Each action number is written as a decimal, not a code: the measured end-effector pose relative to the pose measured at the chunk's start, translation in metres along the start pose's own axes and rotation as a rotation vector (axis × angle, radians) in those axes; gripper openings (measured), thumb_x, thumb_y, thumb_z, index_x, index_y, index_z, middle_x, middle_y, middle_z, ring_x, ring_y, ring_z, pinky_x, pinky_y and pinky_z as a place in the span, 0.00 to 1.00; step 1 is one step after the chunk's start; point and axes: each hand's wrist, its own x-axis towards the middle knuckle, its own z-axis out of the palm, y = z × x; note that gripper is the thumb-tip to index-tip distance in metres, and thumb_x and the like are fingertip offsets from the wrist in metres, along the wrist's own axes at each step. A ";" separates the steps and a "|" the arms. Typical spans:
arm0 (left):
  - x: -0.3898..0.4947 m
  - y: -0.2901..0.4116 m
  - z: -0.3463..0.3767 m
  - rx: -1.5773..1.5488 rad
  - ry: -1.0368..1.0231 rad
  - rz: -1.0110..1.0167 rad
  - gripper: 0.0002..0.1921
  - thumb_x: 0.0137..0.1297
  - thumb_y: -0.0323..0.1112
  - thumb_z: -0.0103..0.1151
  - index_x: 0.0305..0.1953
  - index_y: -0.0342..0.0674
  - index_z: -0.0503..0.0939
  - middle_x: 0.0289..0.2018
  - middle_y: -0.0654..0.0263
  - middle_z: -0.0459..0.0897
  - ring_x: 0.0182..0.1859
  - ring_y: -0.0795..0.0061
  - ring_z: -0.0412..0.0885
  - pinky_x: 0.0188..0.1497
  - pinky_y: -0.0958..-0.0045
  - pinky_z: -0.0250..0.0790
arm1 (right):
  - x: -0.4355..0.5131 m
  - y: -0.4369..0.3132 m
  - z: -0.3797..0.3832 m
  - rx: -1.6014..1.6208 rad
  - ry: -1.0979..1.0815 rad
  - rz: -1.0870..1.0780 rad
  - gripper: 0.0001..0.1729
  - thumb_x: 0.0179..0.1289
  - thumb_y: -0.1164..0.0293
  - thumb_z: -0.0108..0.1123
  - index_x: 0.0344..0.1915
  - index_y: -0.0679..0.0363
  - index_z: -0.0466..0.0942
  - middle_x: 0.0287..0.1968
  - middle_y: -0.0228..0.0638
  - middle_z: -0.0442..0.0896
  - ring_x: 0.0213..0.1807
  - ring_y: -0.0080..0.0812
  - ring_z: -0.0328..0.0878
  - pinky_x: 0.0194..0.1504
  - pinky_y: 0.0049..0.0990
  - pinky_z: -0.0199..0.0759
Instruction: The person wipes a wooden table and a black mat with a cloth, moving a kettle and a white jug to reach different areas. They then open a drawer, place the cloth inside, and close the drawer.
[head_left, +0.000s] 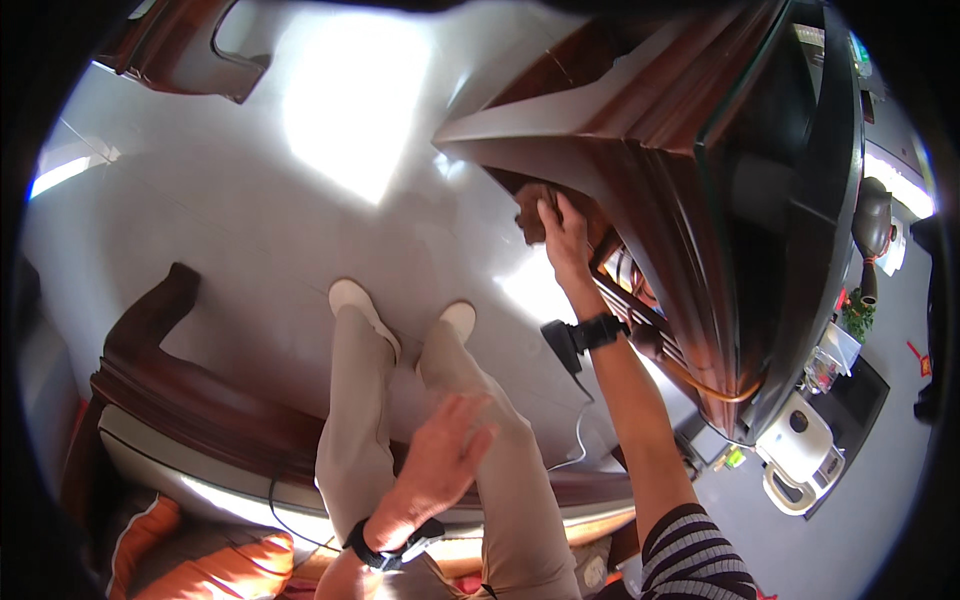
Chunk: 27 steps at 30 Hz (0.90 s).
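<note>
My right hand (566, 240) reaches to the underside of a dark wooden table (600, 157), its fingers on a reddish-brown object (532, 214) at the table's corner. That object looks like a bunched cloth or a carved wooden part; I cannot tell which. A black device with a cable is strapped to my right wrist. My left hand (444, 454) hovers over my thighs, palm down, somewhat blurred, its fingers loosely extended and nothing seen in it. A black strap circles my left wrist.
Under the table runs a slatted shelf (645, 311) with things on it. A white kettle-like appliance (796, 439), a teapot (872, 217) and a small plant (856, 315) are at the right. An orange cushion (217, 562) lies on the wooden seat (225, 427) at lower left. A cable hangs near my legs.
</note>
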 end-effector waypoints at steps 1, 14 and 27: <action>0.002 -0.002 0.004 0.029 -0.024 0.008 0.18 0.69 0.35 0.52 0.57 0.34 0.72 0.49 0.53 0.76 0.49 0.56 0.77 0.49 0.63 0.70 | 0.020 0.000 0.011 0.021 0.057 0.007 0.24 0.69 0.60 0.55 0.53 0.72 0.73 0.48 0.44 0.81 0.47 0.33 0.75 0.55 0.29 0.65; -0.018 -0.017 -0.013 0.204 0.119 -0.015 0.19 0.66 0.33 0.55 0.57 0.37 0.71 0.48 0.54 0.77 0.48 0.54 0.78 0.47 0.62 0.71 | -0.261 0.043 -0.077 -0.122 -0.687 0.326 0.22 0.69 0.63 0.53 0.59 0.59 0.73 0.48 0.42 0.82 0.49 0.35 0.79 0.51 0.34 0.72; -0.252 -0.097 -0.102 0.588 -0.044 -0.525 0.41 0.59 0.44 0.66 0.70 0.44 0.55 0.69 0.52 0.48 0.69 0.50 0.54 0.68 0.52 0.55 | -0.613 -0.041 -0.127 0.064 -1.125 0.712 0.28 0.65 0.65 0.54 0.65 0.51 0.65 0.59 0.40 0.74 0.55 0.41 0.76 0.54 0.41 0.70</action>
